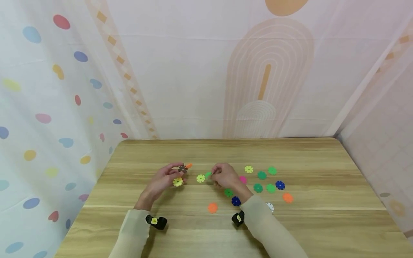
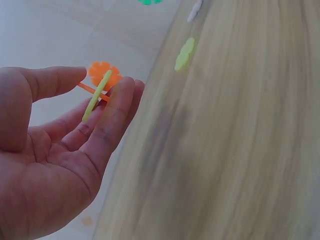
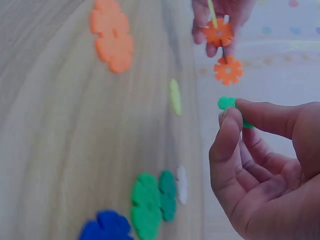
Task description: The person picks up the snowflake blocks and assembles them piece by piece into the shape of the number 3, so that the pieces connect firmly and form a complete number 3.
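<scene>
A: What is each hand holding?

B: The left hand (image 1: 162, 180) pinches a small cluster (image 2: 100, 82) of slotted discs, orange and yellow-green, between thumb and fingers (image 2: 112, 117). The right hand (image 1: 226, 176) pinches one green disc (image 3: 229, 106) at its fingertips, thumb against forefinger. Both are raised just above the desk (image 1: 322, 229), near each other.

A: How would those discs handle?

B: I'd judge them light, thin, stiff plastic, a bit slick on the faces. Best held by the flat faces near the rim, leaving a notch free.

A: And their look?

B: Flower-shaped, notched all round, with a small hole in the middle. In the cluster the yellow-green disc sits edge-on across the orange ones.

A: Anything close by?

B: A yellow disc (image 1: 200, 178) lies between the two hands; more loose discs (image 1: 270, 181), green, blue, orange and pink, lie beyond the right fingers.
</scene>
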